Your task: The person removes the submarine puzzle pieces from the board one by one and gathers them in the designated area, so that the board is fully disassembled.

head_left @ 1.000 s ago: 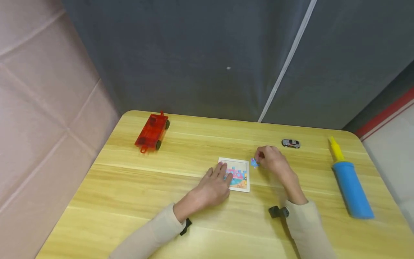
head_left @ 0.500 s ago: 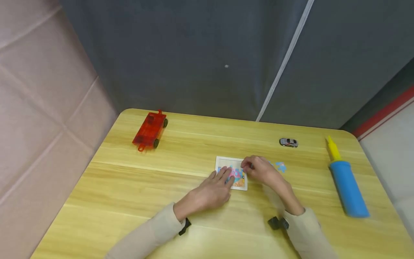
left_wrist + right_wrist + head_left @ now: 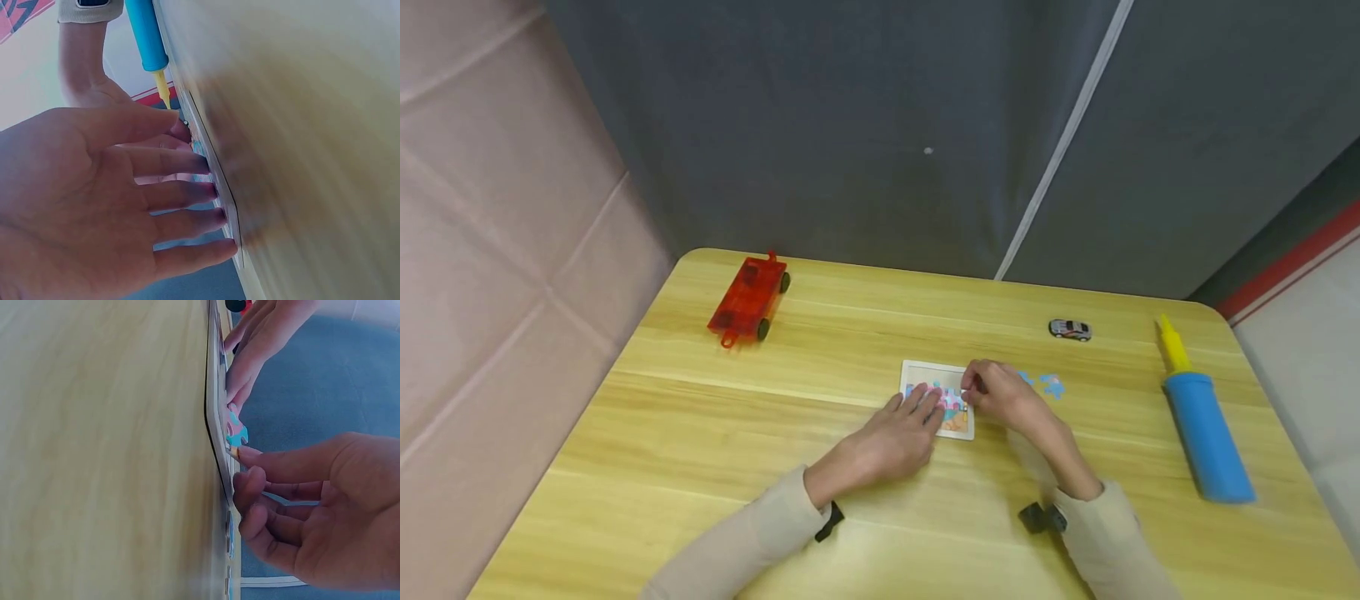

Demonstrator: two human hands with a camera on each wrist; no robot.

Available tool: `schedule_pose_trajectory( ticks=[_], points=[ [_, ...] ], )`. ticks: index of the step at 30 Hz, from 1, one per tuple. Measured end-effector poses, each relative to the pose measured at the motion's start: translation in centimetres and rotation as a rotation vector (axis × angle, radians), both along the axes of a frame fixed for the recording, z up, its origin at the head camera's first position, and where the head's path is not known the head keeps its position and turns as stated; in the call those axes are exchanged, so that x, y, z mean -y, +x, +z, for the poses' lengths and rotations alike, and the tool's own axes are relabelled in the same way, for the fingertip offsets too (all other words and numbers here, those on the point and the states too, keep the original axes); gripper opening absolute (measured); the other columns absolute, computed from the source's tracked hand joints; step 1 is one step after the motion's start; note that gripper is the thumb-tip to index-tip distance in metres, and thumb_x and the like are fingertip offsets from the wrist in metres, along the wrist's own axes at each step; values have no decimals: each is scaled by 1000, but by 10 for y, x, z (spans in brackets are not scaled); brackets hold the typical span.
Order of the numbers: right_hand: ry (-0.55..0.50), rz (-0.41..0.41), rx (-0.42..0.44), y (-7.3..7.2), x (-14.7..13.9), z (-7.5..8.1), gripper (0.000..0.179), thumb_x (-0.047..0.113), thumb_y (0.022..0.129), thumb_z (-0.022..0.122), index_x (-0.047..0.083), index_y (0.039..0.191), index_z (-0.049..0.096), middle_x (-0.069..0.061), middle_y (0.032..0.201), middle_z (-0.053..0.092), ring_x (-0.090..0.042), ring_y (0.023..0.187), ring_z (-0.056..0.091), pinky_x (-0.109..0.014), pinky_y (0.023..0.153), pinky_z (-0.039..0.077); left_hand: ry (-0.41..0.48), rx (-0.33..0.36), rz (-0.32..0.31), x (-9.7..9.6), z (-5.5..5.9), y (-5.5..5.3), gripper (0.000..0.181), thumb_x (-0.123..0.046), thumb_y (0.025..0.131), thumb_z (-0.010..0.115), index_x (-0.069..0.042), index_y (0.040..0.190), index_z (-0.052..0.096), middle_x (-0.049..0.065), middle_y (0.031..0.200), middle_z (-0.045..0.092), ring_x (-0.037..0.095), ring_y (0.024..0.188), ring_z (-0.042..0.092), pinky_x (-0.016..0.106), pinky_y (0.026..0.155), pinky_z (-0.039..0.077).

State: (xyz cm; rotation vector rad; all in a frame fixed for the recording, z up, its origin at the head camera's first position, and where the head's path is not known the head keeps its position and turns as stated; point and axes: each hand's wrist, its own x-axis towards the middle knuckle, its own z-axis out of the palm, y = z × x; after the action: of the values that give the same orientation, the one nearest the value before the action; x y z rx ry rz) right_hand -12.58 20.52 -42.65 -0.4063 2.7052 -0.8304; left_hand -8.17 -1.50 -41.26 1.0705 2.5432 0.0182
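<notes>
A square jigsaw puzzle tray (image 3: 932, 372) with a pale rim lies on the table, its lower part filled with pink, blue and orange pieces. My left hand (image 3: 891, 442) rests on its left side, fingers straight and spread, covering some of the picture. At the tray's right edge, my right hand (image 3: 1011, 400) pinches a puzzle piece between thumb and fingertips. In the right wrist view this pink and teal puzzle piece (image 3: 236, 432) stands tilted up from the tray. Two loose blue pieces (image 3: 1052, 385) lie right of the tray, one partly behind the right hand.
A red transparent toy wagon (image 3: 748, 298) stands at the back left of the wooden table (image 3: 820, 358). A small silver toy car (image 3: 1070, 330) is at the back right. Farther right lies a blue hand pump (image 3: 1208, 433) with a yellow nozzle. A dark curtain (image 3: 820, 125) hangs behind.
My right hand has picked up a piece beside the tray and moved left to the tray's right edge, uncovering the loose pieces. The left hand has stayed on the tray.
</notes>
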Motion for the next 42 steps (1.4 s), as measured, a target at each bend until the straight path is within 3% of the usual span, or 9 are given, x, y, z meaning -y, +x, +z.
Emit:
schedule_pose_trajectory(
  ticks=[4, 11, 15, 19, 21, 25, 33, 35, 42],
  points=[
    [-9, -14, 21, 0, 2, 1, 6, -6, 100, 72, -1, 97, 70, -7, 87, 69, -16, 78, 58, -28, 69, 51, 3, -2, -12, 1, -1, -1, 55, -23, 119, 42, -3, 170, 38, 15, 182, 24, 33, 170, 21, 51, 134, 31],
    [-13, -58, 56, 1, 5, 1, 9, -7, 99, 73, 0, 95, 68, -8, 86, 70, -17, 77, 59, -25, 67, 52, 41, 57, -1, 3, -3, -3, 56, -20, 118, 41, -7, 172, 34, 17, 182, 22, 35, 170, 19, 54, 135, 29],
    [-4, -67, 48, 0, 6, 1, 7, -8, 99, 72, -2, 97, 70, -9, 86, 70, -17, 76, 59, -26, 66, 52, 103, 96, 6, 4, -25, -11, 59, -21, 116, 44, -13, 173, 33, 19, 182, 23, 39, 170, 18, 59, 134, 28],
    [9, -76, 23, -1, 7, -1, 7, -8, 99, 72, -1, 98, 70, -8, 85, 70, -16, 75, 59, -25, 65, 51, 107, 111, 10, 4, -33, -14, 59, -22, 116, 46, -19, 174, 35, 18, 182, 22, 38, 171, 16, 59, 135, 26],
    [7, -86, 17, -2, 7, -3, 9, -8, 99, 73, 0, 96, 69, -8, 85, 70, -17, 75, 59, -26, 65, 51, 113, 122, 12, 5, -31, -13, 58, -21, 116, 45, -19, 173, 36, 18, 182, 21, 38, 171, 14, 59, 135, 26],
    [-8, -82, 4, -3, 6, -4, 12, -9, 98, 73, 2, 96, 69, -8, 85, 69, -17, 75, 59, -27, 65, 52, 81, 104, 11, 4, -15, -9, 58, -19, 116, 46, -19, 173, 38, 17, 182, 23, 37, 171, 16, 57, 135, 27],
    [-34, -30, -12, -3, 1, -2, 13, -10, 98, 69, 2, 95, 70, -7, 83, 69, -16, 75, 60, -25, 64, 52, 57, 102, 22, 1, -11, -9, 59, -17, 115, 46, -20, 173, 38, 16, 183, 20, 35, 171, 14, 55, 136, 24],
    [-50, -18, -15, -2, -1, -2, 14, -11, 99, 68, 2, 94, 69, -7, 83, 69, -16, 75, 60, -24, 64, 52, 37, 106, 20, 0, -4, -7, 58, -17, 116, 45, -21, 173, 37, 16, 183, 20, 34, 171, 15, 54, 136, 26],
    [-94, -18, 33, -2, 0, -2, 14, -11, 101, 66, 1, 95, 67, -8, 81, 68, -14, 70, 61, -23, 63, 51, 115, 183, 23, 5, -27, -14, 62, -16, 116, 41, -38, 173, 36, 19, 184, 12, 38, 172, 6, 58, 137, 17]
  ],
)
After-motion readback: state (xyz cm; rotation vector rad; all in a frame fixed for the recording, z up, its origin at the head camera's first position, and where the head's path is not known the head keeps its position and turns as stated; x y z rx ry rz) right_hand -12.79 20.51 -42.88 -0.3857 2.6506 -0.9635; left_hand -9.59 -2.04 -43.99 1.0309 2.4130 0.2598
